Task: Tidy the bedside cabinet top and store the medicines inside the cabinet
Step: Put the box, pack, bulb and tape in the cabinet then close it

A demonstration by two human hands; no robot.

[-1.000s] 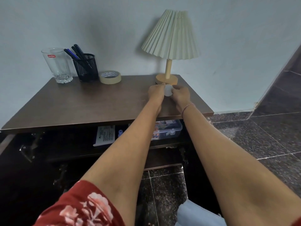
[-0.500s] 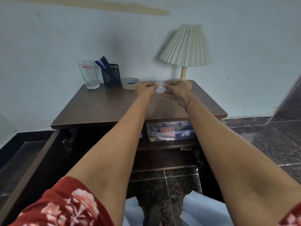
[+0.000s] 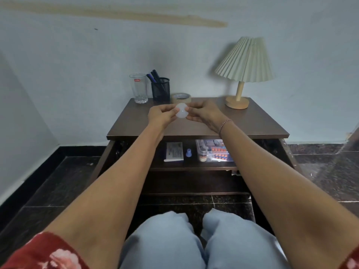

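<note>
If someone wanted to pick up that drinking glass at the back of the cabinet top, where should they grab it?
Probably around the middle of the drinking glass, coming from the front or its left. It stands upright with smooth tapering sides. The pen holder stands close on its right, and the wall is behind, so those sides look cramped.

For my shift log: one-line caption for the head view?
Both hands hold a small white round object above the cabinet top.

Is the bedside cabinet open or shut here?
Open: the cabinet doors swing outward, exposing the medicine box on its shelf.
</note>
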